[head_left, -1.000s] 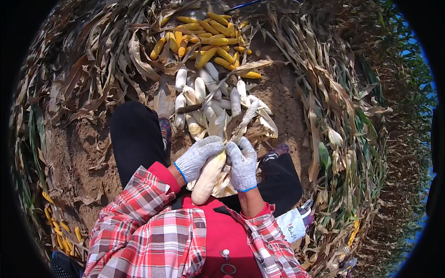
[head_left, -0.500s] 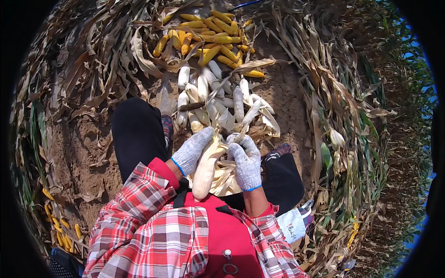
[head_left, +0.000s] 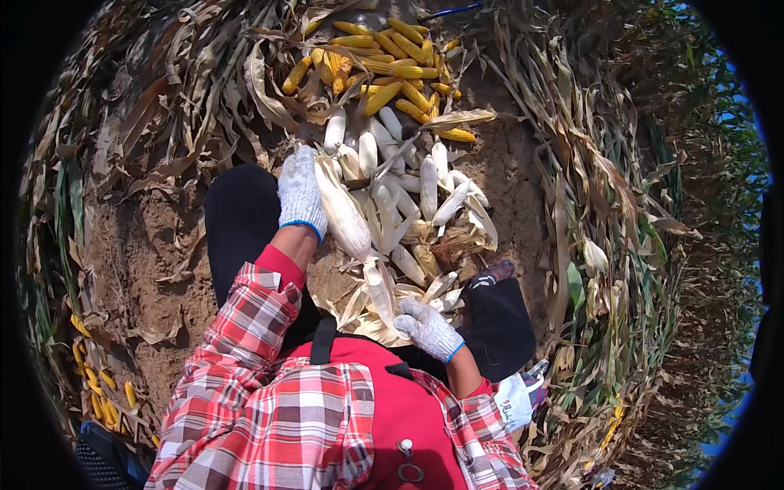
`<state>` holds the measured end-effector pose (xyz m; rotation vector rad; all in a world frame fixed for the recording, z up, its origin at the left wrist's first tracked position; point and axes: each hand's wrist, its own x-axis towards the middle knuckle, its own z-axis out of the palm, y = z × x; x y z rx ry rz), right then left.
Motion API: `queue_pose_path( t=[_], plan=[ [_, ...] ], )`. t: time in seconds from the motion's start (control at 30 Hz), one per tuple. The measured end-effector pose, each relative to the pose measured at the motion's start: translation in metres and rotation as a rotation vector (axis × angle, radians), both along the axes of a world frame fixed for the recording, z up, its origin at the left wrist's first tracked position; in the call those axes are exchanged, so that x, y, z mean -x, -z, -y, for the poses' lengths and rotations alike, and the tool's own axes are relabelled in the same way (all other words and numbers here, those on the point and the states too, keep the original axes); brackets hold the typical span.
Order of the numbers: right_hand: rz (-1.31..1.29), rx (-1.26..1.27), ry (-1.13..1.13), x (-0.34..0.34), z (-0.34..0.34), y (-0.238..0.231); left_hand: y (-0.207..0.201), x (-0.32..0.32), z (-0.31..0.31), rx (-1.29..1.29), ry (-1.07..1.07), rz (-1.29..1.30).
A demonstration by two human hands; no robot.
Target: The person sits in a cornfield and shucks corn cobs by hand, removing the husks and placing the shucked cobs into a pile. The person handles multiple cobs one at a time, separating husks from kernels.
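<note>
My white-gloved left grip (head_left: 300,192) holds the upper end of a long, cream, husk-covered corn ear (head_left: 346,222); white-gloved right grip (head_left: 429,329) pinches a dry, cream husk strip (head_left: 380,291) below.

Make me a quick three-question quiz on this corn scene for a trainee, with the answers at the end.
1. True or false: the left hand in a white knit glove is higher in the picture than the right hand, gloved alike.
2. Multiple choice: a pale, papery strip of husk stretches from a long, cream-coloured ear of corn to which hand? A) left; B) right; C) neither.
3. Fill in the blank: the large heap of bright yellow, bare ears lies ____ (nearer to / farther from) the hands than the pile of off-white, husk-covered ears.

Key: 1. True. 2. B. 3. Farther from.
</note>
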<state>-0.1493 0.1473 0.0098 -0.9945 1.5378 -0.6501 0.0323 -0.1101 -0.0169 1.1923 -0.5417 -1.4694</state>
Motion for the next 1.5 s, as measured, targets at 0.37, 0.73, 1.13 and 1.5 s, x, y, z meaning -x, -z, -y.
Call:
queue_pose_path(
  t=[0.37,0.73,1.13,1.5],
  plan=[
    [-0.162,0.075,0.313,0.033,0.040,-0.024,0.032,0.026,-0.047,0.058,0.376,-0.133],
    [-0.261,0.201,0.240,-0.030,0.068,-0.017,-0.015,0.019,-0.078,0.233,0.689,0.416],
    [-0.581,0.142,0.253,-0.022,0.050,-0.011,-0.004,0.022,-0.075,0.283,0.823,0.384],
    [-0.410,0.249,0.280,-0.018,0.044,0.013,-0.003,0.022,-0.074,0.402,0.792,0.524]
  ],
)
